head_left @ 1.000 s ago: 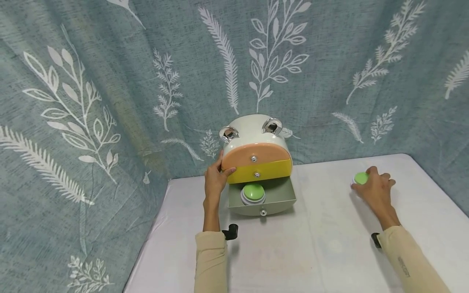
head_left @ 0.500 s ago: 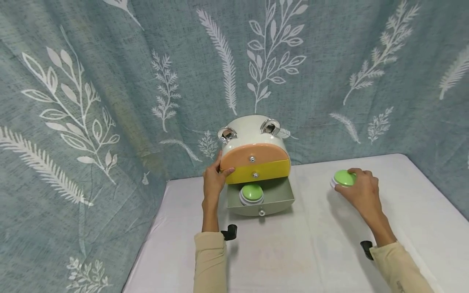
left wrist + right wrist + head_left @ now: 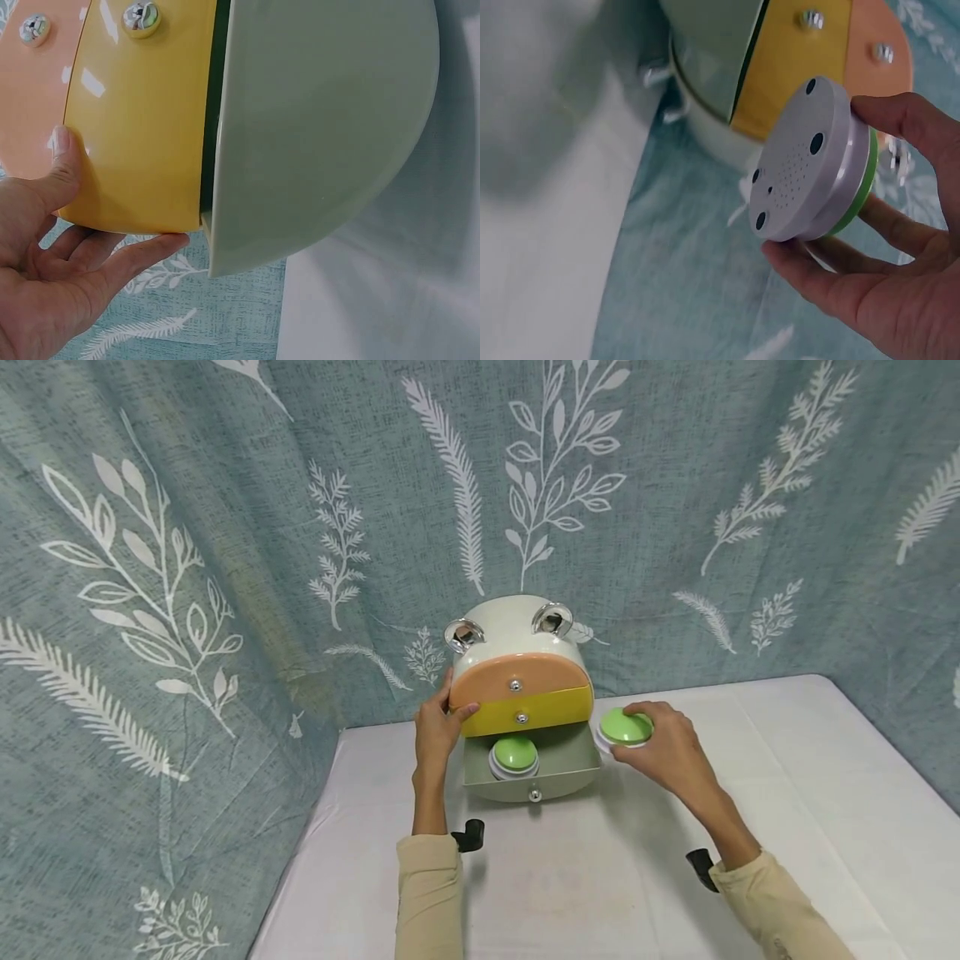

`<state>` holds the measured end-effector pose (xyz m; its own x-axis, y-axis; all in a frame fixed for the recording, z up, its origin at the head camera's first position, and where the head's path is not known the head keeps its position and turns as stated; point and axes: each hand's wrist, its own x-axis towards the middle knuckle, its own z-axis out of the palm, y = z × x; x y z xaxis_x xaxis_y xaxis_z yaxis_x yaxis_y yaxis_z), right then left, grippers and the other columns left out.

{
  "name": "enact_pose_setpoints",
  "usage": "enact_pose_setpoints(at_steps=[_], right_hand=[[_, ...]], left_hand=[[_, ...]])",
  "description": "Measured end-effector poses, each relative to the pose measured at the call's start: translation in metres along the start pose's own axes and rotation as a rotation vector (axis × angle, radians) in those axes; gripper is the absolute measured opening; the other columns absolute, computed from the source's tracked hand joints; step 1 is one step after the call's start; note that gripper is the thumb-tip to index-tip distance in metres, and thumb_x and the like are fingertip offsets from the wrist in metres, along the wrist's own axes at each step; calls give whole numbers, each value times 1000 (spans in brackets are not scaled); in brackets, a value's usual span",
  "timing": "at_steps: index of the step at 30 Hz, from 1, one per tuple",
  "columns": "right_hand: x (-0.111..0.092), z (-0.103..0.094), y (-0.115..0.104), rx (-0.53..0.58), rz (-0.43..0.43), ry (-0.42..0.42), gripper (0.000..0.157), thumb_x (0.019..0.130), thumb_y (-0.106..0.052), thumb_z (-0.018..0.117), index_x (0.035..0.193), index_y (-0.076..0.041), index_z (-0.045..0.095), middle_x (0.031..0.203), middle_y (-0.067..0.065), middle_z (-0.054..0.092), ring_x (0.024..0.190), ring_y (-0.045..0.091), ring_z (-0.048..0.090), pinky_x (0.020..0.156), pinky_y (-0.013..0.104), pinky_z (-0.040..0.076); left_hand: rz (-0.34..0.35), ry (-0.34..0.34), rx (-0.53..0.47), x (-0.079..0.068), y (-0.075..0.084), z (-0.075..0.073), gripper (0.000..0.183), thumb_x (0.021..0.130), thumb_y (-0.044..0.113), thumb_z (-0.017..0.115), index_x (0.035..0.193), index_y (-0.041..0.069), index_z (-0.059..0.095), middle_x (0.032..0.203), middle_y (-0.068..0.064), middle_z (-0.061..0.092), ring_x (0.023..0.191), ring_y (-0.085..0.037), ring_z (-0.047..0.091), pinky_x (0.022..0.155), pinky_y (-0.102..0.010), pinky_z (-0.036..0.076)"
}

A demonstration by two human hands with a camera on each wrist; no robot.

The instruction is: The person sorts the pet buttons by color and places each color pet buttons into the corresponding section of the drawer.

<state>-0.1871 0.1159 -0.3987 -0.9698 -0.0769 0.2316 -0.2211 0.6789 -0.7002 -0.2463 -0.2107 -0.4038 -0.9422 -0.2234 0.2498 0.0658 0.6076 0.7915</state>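
A frog-shaped drawer cabinet (image 3: 510, 635) stands at the back of the table, its lowest, grey-green drawer (image 3: 498, 792) pulled out. Inside that drawer sits a buzzer button (image 3: 515, 752) with a green dome and white base. My left hand (image 3: 437, 731) grips the cabinet's left side, thumb on the front of the yellow drawer (image 3: 142, 150), fingers along the side. Just right of the pulled-out drawer, my right hand (image 3: 671, 747) holds a second green-and-white buzzer button (image 3: 799, 165) by its rim between thumb and fingers. Its perforated underside shows in the right wrist view.
The peach top drawer (image 3: 487, 681) is closed, as is the yellow one. Silver knobs stick out from the drawer fronts. A white cloth covers the table (image 3: 555, 885), and a patterned blue-green curtain (image 3: 645, 568) hangs right behind the cabinet.
My right hand has lifted the second buzzer button off the table's right side and carried it left to beside the drawer. The left hand keeps its grip on the cabinet.
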Motion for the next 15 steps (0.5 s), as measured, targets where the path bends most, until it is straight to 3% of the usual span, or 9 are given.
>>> enact_pose_setpoints(at_steps=[6, 15], right_hand=[[9, 26, -13, 1, -86, -39, 51, 79, -17, 86, 123, 4, 72, 126, 27, 70, 108, 40, 65, 87, 51, 52], [31, 60, -24, -98, -178, -168, 46, 77, -15, 89, 115, 6, 74, 113, 21, 75, 96, 31, 64, 81, 43, 53]], left_hand=[[-15, 2, -10, 2, -2, 0, 79, 89, 23, 79, 160, 17, 43, 150, -22, 56, 138, -40, 59, 112, -50, 52], [-18, 9, -32, 1, -3, 2, 79, 90, 20, 80, 160, 18, 43, 151, -21, 56, 140, -39, 57, 114, -49, 51]])
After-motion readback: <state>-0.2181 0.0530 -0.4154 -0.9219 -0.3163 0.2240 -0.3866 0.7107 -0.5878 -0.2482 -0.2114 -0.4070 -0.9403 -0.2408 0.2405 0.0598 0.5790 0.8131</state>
